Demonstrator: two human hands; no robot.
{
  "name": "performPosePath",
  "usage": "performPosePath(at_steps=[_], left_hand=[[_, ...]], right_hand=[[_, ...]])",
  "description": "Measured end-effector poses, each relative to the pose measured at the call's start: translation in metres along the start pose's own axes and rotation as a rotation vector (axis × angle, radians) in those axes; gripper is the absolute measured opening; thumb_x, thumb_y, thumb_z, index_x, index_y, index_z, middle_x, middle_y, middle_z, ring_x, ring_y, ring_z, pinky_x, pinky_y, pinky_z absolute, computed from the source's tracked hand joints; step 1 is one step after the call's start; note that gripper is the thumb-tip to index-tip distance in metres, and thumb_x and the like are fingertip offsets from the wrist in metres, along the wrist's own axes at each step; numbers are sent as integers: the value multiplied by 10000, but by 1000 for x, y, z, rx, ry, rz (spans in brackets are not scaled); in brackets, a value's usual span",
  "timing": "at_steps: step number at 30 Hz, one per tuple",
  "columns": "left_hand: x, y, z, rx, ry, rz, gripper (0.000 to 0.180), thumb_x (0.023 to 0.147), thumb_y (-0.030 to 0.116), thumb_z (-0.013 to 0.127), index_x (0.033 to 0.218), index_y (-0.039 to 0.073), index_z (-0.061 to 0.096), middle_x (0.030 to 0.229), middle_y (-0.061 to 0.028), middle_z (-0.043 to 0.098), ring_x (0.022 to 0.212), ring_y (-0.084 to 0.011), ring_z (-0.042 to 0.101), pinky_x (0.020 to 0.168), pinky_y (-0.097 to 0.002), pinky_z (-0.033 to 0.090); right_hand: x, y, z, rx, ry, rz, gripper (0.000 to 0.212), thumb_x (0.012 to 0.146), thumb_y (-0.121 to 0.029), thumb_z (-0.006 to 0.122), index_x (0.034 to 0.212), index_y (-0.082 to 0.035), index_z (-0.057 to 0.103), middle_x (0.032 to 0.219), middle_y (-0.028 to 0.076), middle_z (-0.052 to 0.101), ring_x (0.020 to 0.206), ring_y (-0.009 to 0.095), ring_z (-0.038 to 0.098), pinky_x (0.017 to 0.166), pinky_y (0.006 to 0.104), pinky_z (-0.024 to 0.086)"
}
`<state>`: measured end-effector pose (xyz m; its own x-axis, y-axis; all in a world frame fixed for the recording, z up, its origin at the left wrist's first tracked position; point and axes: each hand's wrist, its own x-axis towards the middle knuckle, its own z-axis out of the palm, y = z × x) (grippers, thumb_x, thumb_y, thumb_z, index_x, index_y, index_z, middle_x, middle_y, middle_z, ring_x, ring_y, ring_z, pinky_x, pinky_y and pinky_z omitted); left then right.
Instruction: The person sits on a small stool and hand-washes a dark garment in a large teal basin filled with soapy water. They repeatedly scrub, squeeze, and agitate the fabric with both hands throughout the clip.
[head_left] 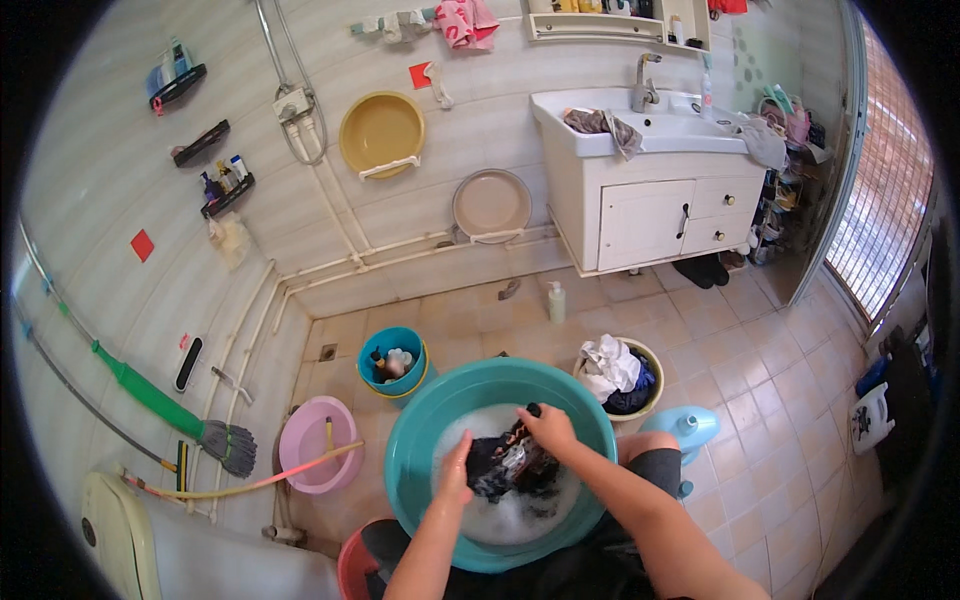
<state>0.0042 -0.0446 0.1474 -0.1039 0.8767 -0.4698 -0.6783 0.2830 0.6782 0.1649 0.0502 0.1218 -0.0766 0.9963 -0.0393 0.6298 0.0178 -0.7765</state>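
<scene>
A large teal basin [402, 452] of sudsy water stands right in front of me. Over the foam lies a wet black garment [492, 466] with a paler patterned part and white suds on it. My left hand [457, 470] is closed on the garment's left edge, thumb upward. At its upper right, my right hand [549, 428] is closed around a bunched dark part of the cloth, which pokes out above the fingers. Part of the garment sinks into the soapy water, so its full shape is hidden.
A blue bucket [425, 373] with bottles stands behind left, near a pink basin [297, 470] with a hose [262, 484] across it. Behind right is a laundry-filled basin [652, 358]. A blue jug [698, 428] stands right; a pump bottle [556, 303] stands farther back.
</scene>
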Motion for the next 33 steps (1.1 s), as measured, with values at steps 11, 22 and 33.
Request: performPosePath(at_steps=[11, 22, 33], left_hand=[[14, -24, -33, 1358, -149, 636, 990, 489, 442, 770, 1243, -24, 328, 1211, -226, 407, 1158, -324, 368, 996, -380, 239], [12, 2, -28, 74, 6, 185, 100, 695, 71, 525, 779, 39, 567, 725, -47, 578, 674, -162, 569, 638, -278, 460], [27, 13, -68, -204, 156, 76, 196, 773, 227, 519, 878, 66, 560, 926, -67, 578, 879, -214, 541, 805, -384, 424]], right_hand=[[-12, -45, -36, 755, -806, 167, 474, 751, -409, 597, 978, 6, 565, 881, 59, 577, 778, 145, 534, 693, 256, 420], [-11, 36, -4, 258, -848, -22, 763, 737, -553, 532, 1218, 17, 374, 1156, 171, 473, 1111, 278, 401, 944, 366, 297], [-1, 30, 9, 1075, -383, 127, 219, 700, -116, 553, 904, -44, 523, 868, 40, 528, 716, 116, 480, 622, 208, 381]])
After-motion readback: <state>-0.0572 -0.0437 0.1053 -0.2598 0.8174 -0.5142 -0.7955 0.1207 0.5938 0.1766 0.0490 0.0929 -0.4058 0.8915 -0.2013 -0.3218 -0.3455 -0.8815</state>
